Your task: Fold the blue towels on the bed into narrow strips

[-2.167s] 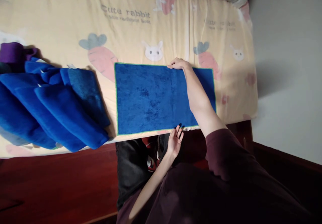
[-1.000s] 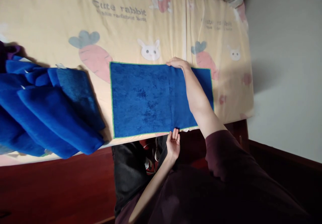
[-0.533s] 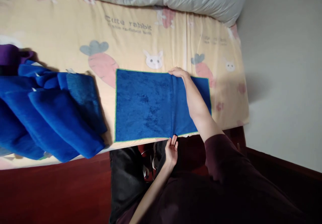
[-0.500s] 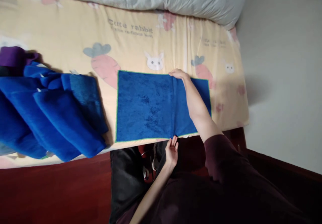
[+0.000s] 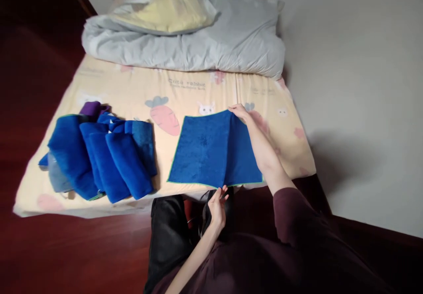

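A blue towel (image 5: pixel 205 148) with green edging lies spread near the bed's front edge, raised along a crease right of its middle. At the far end of that crease, my right hand (image 5: pixel 239 111) pinches the towel's far edge. My left hand (image 5: pixel 218 210) grips the near edge at the crease's other end, thumb and finger on the cloth and the other fingers partly spread. The raised ridge runs between both hands.
On the bed's left lie several folded blue towels (image 5: pixel 128 166) with a purple cloth (image 5: pixel 90 108) behind them. A grey quilt (image 5: pixel 244 43) and a yellow bundle (image 5: pixel 172 14) lie at the back. A wall (image 5: pixel 363 87) stands at right.
The towel's crease has lifted into a ridge, with both hands now pinching its ends. The camera view has shifted and takes in more of the bed and the quilt.
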A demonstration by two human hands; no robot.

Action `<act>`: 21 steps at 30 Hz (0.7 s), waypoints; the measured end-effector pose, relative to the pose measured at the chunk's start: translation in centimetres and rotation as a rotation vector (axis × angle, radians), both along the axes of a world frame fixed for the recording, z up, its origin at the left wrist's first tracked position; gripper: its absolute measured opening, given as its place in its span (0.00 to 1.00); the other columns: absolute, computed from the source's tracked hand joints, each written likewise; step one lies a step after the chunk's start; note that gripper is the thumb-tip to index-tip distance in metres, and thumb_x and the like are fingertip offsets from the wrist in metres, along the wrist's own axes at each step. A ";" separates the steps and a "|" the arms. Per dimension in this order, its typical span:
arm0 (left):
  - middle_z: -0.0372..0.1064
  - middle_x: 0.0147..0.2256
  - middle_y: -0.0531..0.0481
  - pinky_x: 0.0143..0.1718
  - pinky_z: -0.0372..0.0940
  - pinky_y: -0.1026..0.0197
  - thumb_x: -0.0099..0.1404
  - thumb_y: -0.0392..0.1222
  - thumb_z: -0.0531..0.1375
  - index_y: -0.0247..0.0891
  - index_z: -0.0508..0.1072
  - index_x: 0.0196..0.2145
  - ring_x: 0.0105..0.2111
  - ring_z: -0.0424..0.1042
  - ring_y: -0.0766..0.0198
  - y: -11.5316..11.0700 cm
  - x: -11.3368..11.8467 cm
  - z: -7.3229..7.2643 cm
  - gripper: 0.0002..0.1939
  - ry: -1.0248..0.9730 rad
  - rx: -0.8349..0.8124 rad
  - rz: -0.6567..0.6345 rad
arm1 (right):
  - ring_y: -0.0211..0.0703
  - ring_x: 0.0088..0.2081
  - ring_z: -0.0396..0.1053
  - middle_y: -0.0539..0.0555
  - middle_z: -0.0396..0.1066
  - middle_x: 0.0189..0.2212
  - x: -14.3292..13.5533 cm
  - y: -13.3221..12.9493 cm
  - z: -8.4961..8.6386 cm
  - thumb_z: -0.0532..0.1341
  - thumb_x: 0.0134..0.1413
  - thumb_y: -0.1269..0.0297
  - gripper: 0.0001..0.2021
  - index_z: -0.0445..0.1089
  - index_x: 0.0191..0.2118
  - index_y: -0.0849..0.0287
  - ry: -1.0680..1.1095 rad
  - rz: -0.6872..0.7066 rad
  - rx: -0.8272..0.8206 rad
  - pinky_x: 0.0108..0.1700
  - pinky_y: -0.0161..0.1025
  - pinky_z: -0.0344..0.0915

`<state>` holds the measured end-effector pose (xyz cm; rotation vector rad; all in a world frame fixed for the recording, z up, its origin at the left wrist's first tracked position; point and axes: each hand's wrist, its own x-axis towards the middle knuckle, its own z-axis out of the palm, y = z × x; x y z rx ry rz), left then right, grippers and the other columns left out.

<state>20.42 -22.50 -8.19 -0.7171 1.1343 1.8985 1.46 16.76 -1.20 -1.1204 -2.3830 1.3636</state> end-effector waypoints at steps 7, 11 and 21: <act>0.80 0.38 0.41 0.37 0.73 0.59 0.51 0.57 0.76 0.36 0.82 0.35 0.40 0.80 0.55 -2.5 -7.1 4.7 0.22 0.490 -0.099 0.026 | 0.47 0.41 0.76 0.54 0.80 0.32 3.7 -0.7 8.7 0.77 0.44 0.51 0.18 0.78 0.33 0.60 0.335 -0.100 -0.045 0.49 0.42 0.71; 0.71 0.29 0.50 0.32 0.67 0.62 0.57 0.58 0.71 0.38 0.79 0.32 0.30 0.72 0.63 -3.6 -14.8 7.8 0.19 0.915 -0.246 0.017 | 0.43 0.39 0.75 0.53 0.80 0.34 6.8 -1.2 12.7 0.77 0.43 0.49 0.20 0.78 0.36 0.58 0.534 -0.144 -0.067 0.45 0.41 0.71; 0.72 0.34 0.47 0.43 0.67 0.58 0.57 0.56 0.67 0.38 0.76 0.33 0.38 0.71 0.59 -2.8 -28.5 18.4 0.18 1.359 -0.402 0.143 | 0.43 0.38 0.77 0.54 0.80 0.34 14.9 -4.6 18.8 0.82 0.28 0.45 0.29 0.79 0.36 0.58 0.718 -0.138 -0.099 0.45 0.41 0.74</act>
